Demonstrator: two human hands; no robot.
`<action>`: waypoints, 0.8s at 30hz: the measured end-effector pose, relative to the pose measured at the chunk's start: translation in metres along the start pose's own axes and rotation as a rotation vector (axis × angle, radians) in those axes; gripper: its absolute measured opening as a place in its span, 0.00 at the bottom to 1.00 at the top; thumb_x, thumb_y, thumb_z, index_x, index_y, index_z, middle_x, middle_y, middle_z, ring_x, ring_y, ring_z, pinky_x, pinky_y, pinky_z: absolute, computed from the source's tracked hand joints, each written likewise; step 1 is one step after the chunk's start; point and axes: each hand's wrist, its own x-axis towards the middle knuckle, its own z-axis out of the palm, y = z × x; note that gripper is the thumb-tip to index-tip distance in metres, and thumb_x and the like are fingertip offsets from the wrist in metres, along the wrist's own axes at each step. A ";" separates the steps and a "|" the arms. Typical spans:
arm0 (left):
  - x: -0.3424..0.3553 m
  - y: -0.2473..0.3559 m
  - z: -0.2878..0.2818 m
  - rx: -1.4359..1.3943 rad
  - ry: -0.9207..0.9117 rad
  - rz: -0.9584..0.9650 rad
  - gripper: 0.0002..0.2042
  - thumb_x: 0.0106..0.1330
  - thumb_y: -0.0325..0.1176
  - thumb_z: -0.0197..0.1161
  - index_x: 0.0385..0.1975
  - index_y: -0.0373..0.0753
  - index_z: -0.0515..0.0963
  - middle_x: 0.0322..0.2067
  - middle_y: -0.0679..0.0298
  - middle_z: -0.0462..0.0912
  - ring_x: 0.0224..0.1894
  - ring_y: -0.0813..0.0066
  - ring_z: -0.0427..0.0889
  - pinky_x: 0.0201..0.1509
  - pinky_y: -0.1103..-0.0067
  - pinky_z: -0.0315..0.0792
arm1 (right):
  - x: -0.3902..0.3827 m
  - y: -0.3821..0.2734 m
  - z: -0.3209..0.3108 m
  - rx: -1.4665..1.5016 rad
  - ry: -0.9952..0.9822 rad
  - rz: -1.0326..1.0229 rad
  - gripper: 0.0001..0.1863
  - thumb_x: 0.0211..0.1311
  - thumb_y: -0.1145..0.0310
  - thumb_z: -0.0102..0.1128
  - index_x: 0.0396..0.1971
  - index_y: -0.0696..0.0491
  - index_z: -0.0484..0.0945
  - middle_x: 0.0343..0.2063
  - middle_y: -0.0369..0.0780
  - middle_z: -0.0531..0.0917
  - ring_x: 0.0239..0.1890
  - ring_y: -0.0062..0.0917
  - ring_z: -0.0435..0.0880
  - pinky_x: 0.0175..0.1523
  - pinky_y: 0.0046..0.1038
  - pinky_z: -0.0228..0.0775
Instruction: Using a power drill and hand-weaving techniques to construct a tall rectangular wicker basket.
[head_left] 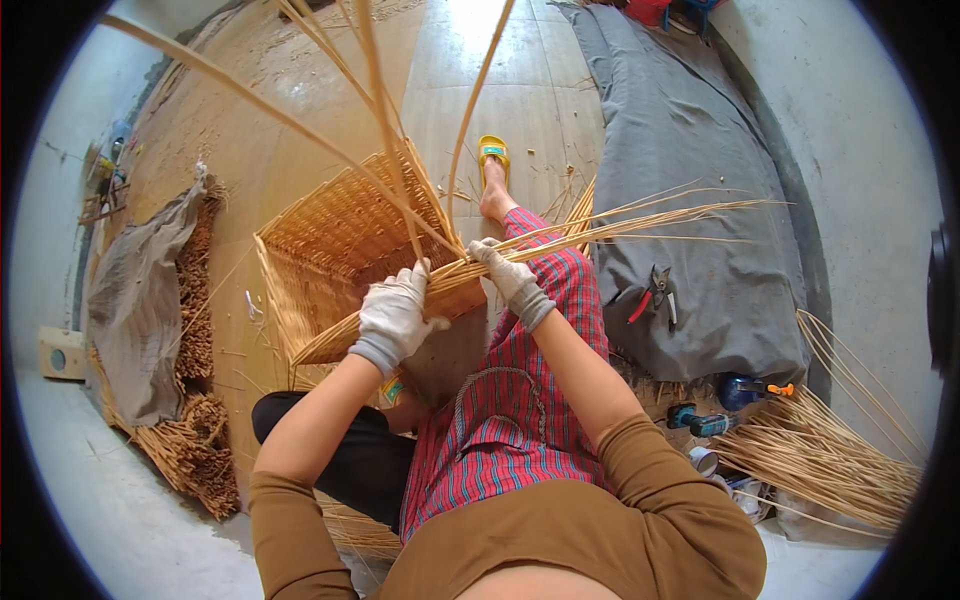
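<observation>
A rectangular wicker basket [345,220] tilts in front of me, its open top facing up and toward the left. Both my hands, in white work gloves, are at its near right rim. My left hand [395,308] closes over the rim, its fingers around the woven willow rods there. My right hand [505,272] grips a bundle of long willow rods [610,228] at the basket's corner; their loose ends fan out to the right. Several thicker upright rods [378,110] rise from the corner between my hands. The fingertips are partly hidden by the rods.
Red-handled pruning shears [655,295] lie on a grey cloth [690,180] at the right. Below are a cordless drill [705,420] and a heap of willow rods [820,455]. Bundled rods [200,440] under a cloth line the left. My yellow slipper [492,150] is beyond the basket.
</observation>
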 end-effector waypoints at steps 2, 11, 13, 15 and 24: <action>0.007 0.004 0.021 0.087 -0.070 -0.092 0.18 0.66 0.37 0.58 0.54 0.38 0.68 0.33 0.56 0.79 0.35 0.59 0.85 0.35 0.67 0.79 | -0.004 -0.003 0.003 -0.050 0.041 -0.033 0.13 0.63 0.57 0.65 0.30 0.53 0.80 0.28 0.28 0.78 0.32 0.14 0.72 0.41 0.21 0.67; 0.029 0.000 -0.018 -0.138 -0.124 0.081 0.17 0.71 0.36 0.57 0.55 0.38 0.70 0.37 0.55 0.81 0.38 0.59 0.85 0.40 0.69 0.79 | -0.004 -0.006 0.023 -0.089 0.349 -0.166 0.09 0.58 0.66 0.68 0.24 0.56 0.81 0.21 0.31 0.80 0.24 0.18 0.74 0.35 0.26 0.70; 0.032 0.001 -0.023 -1.423 0.155 0.027 0.15 0.72 0.36 0.58 0.54 0.38 0.72 0.37 0.57 0.80 0.42 0.62 0.85 0.42 0.71 0.79 | 0.000 -0.005 0.017 -0.143 0.318 -0.158 0.10 0.59 0.64 0.67 0.25 0.56 0.81 0.22 0.32 0.81 0.25 0.19 0.76 0.36 0.27 0.70; 0.026 -0.028 -0.027 -1.689 0.331 -0.141 0.13 0.74 0.35 0.55 0.54 0.38 0.72 0.30 0.66 0.76 0.35 0.69 0.85 0.44 0.74 0.80 | 0.003 -0.003 0.011 -0.235 0.248 -0.158 0.13 0.60 0.61 0.66 0.28 0.57 0.83 0.23 0.35 0.84 0.27 0.20 0.78 0.37 0.29 0.71; 0.026 -0.036 0.017 -1.563 0.351 -0.227 0.11 0.72 0.34 0.59 0.50 0.39 0.79 0.38 0.61 0.82 0.41 0.67 0.82 0.50 0.75 0.78 | 0.002 0.004 0.011 -0.282 0.286 -0.223 0.15 0.61 0.59 0.66 0.29 0.58 0.82 0.25 0.34 0.84 0.28 0.20 0.78 0.39 0.28 0.72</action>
